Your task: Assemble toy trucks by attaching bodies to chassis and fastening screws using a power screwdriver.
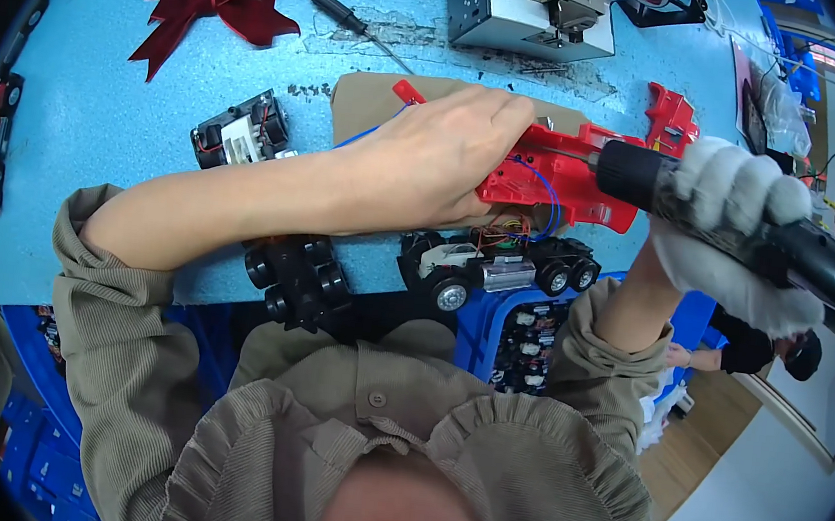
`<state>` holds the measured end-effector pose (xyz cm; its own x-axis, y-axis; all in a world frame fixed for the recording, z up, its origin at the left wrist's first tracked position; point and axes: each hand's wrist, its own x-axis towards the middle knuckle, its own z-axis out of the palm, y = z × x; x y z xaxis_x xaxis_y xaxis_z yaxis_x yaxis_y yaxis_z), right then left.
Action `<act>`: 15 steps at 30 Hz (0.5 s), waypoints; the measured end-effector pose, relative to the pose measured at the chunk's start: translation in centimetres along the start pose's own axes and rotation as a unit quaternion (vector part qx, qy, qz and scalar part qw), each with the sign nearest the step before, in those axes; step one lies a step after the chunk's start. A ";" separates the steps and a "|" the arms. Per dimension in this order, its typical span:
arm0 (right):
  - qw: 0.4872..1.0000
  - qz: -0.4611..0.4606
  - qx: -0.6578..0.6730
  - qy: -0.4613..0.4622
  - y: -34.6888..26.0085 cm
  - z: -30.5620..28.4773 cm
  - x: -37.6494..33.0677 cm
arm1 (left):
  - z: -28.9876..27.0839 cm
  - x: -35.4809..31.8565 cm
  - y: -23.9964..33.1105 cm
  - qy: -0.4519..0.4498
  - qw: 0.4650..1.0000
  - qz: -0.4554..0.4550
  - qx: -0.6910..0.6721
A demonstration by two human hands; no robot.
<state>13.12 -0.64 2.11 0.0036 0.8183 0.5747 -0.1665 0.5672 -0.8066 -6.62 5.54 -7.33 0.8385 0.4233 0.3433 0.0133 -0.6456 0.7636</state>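
My bare left hand (449, 143) is closed on a red plastic toy truck shell (600, 193), pressing it onto a piece of brown cardboard (363, 100). In a white glove, my right hand (734, 206) grips a black electric screwdriver (632, 174), tilted nearly level. Its thin bit reaches into the shell's hollow side; the tip's exact contact I cannot make out. Blue wires (556, 202) run from the shell toward a black wheeled truck chassis (507, 269) at the table's near edge. My left palm and fingertips are partly hidden.
More chassis parts lie by my left forearm: a black wheeled one (296, 274) and a black-and-white one (244, 133). Beyond are a dark red bow (226, 1), a hand screwdriver (345, 18), a metal machine (532, 15) and a red part (672, 119). A blue crate (476, 331) and another person (756, 348) are nearby.
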 end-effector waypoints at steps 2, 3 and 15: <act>0.999 0.002 -0.007 0.035 0.7 0.0 -0.6 | 0.1 0.1 0.0 0.000 1.000 0.000 0.000; 1.000 -0.010 0.021 0.009 1.0 -0.4 -0.5 | 0.1 0.2 0.1 0.001 1.000 0.003 -0.002; 0.996 0.013 0.045 -0.076 2.0 1.1 0.0 | 0.6 0.2 -0.4 0.004 1.000 -0.006 0.000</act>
<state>11.73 0.39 0.61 -0.1502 0.8052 0.5737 -0.2529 0.5297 -0.8096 -6.13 5.50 -7.93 0.8341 0.4360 0.3380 0.0230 -0.6397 0.7683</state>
